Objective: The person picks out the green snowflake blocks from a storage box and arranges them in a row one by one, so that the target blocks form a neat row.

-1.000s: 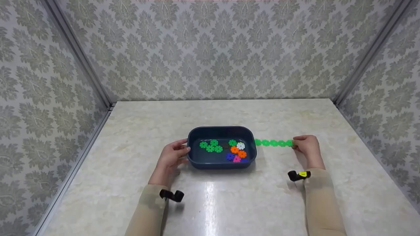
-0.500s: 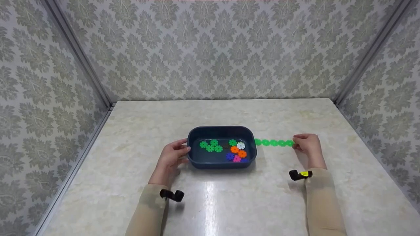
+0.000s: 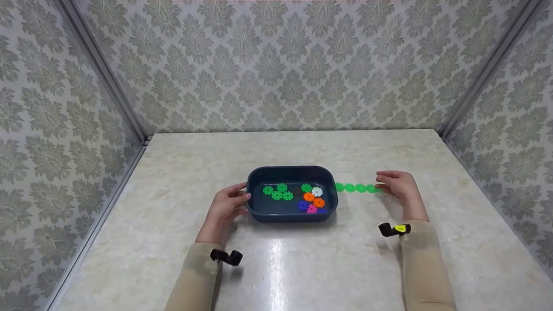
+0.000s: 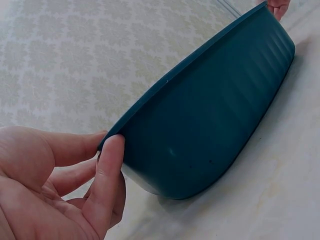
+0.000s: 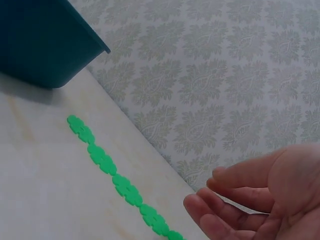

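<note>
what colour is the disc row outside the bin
The disc row is green, clearest in the right wrist view.

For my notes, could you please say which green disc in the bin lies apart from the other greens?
The rightmost green disc, beside the white one; the other four cluster left.

Left sleeve [image 3: 192,280] and right sleeve [image 3: 425,272]: long, plain beige cloth covering the forearm as far as the wrist; a few fine creases cross the right one near the lower edge of the head view. Left camera [image 3: 225,258]: small black unit at the cuff, with a rounded inner end. Right camera [image 3: 390,231]: likewise black, bearing a bright yellow label [image 3: 400,229] whose dark marking is too small to read. Left grip [image 3: 225,204] and right grip [image 3: 399,189]: bare.
</note>
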The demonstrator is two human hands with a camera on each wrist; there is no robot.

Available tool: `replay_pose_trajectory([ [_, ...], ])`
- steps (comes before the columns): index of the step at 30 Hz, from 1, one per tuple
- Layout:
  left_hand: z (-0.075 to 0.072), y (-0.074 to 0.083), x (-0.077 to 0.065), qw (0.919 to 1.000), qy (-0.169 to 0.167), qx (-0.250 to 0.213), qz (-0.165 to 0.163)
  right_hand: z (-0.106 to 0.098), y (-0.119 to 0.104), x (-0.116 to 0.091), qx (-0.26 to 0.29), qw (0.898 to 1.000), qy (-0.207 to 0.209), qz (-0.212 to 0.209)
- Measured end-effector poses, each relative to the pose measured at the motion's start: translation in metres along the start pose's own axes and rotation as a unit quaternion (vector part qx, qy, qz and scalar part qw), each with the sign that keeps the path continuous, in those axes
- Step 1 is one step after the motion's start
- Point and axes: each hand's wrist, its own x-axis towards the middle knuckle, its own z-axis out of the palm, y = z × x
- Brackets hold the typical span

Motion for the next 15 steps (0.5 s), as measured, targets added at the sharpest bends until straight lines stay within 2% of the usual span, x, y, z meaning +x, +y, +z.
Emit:
replay_pose_trajectory([
  [7,-0.001,0.001,-0.001,1.0,-0.002,0.0,0.002,0.009,-0.012,-0.004,0.024,0.999,-0.017,-0.021],
  [15,0.0,0.001,0.001,0.9999,0.005,0.003,-0.01,0.019,-0.017,-0.006,0.031,0.999,-0.025,-0.024],
])
